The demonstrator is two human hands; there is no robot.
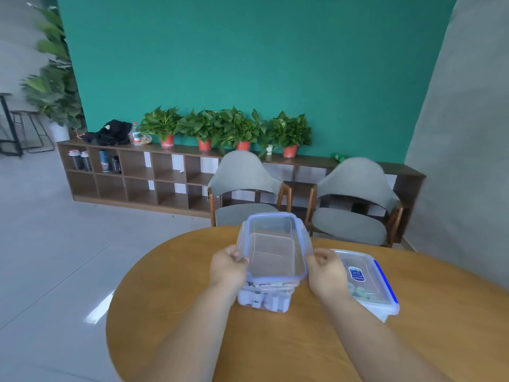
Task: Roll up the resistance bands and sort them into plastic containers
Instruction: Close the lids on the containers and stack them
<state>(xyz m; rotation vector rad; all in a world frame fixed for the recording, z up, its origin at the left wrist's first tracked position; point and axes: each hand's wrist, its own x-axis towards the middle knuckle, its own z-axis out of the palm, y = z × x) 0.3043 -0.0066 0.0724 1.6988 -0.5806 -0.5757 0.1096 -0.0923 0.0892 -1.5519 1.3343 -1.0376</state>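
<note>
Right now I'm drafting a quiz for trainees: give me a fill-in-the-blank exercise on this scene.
1. The left hand and right hand both grip a clear ____.
2. The box beside the right hand is ____ (open or shut).
3. Beyond the table stand ____ grey chairs.
Missing words: lid; shut; two.
</note>
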